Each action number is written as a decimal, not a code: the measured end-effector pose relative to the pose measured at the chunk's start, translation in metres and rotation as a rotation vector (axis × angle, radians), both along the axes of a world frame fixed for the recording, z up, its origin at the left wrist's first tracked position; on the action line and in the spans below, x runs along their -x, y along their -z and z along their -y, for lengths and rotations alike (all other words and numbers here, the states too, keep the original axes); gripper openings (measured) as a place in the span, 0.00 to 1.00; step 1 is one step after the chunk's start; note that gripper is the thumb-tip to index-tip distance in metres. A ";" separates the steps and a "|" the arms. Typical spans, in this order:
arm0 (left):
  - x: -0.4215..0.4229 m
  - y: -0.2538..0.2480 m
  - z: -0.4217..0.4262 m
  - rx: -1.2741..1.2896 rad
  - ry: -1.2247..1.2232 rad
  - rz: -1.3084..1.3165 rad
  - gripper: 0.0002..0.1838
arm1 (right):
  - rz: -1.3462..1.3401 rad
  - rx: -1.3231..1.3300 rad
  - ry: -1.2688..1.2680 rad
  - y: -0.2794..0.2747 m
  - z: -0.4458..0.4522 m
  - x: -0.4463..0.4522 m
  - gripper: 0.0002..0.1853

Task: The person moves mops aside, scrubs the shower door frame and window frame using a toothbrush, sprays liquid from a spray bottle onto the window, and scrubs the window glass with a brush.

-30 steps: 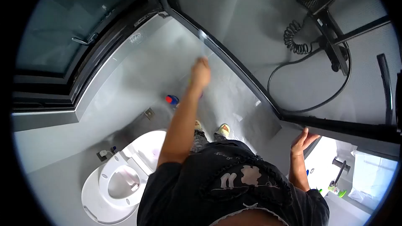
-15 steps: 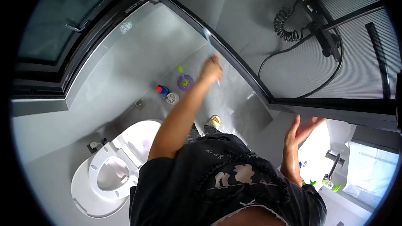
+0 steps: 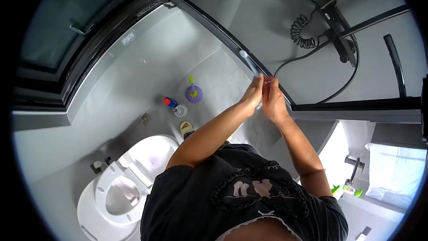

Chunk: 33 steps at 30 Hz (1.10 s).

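Note:
My left hand [image 3: 254, 90] is closed round a slim, pale blue-white stick-like object [image 3: 250, 64] with a whiter far end. Its exact kind is too small to tell. A pale lower end shows just below the fingers. My right hand [image 3: 273, 102] meets the left one, its fingers bent and pressed together at the left fingertips. What lies between the right fingers, if anything, is hidden. Both hands are held out in front of my body, near the black frame [image 3: 285, 97] of the glass shower screen.
At lower left stands a white toilet [image 3: 154, 145] with its lid up. A purple brush holder [image 3: 194, 94], a blue red-capped bottle [image 3: 170, 102] and a round white drain-like piece [image 3: 180, 110] are on the floor. Behind the screen hangs a black shower set [image 3: 336, 22]. A tap [image 3: 355, 165] is at right.
My left hand has come down and to the right with the stick-like object. My right hand has moved from beside the basin up to the left hand, and its spread fingers have closed.

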<state>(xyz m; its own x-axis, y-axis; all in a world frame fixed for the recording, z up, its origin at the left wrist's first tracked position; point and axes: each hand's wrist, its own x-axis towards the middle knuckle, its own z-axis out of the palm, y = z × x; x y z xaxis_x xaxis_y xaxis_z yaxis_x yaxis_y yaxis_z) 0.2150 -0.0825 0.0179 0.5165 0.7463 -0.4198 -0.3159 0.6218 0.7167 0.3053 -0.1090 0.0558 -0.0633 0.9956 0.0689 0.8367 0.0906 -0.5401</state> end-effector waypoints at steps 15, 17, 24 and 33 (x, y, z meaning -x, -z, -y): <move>0.283 0.151 0.008 -0.498 -0.112 -0.423 0.14 | 0.229 0.216 0.336 0.006 -0.102 0.081 0.19; 0.319 0.162 0.012 -0.288 -0.185 -0.374 0.16 | 0.224 0.188 0.407 0.005 -0.052 0.051 0.18; 0.331 0.126 -0.002 -0.136 -0.155 -0.403 0.19 | 0.372 0.217 0.236 0.018 -0.214 0.177 0.19; 0.353 0.175 0.024 -0.148 -0.317 -0.391 0.20 | 0.469 0.113 0.057 0.030 -0.214 0.169 0.17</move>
<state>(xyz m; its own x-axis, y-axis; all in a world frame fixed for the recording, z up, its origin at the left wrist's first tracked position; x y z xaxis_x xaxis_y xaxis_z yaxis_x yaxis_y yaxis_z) -0.1377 -0.1064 -0.1573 0.0812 0.9067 -0.4139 -0.1631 0.4218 0.8919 0.1362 0.1050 0.0259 -0.0070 0.9980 -0.0624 0.9942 0.0003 -0.1075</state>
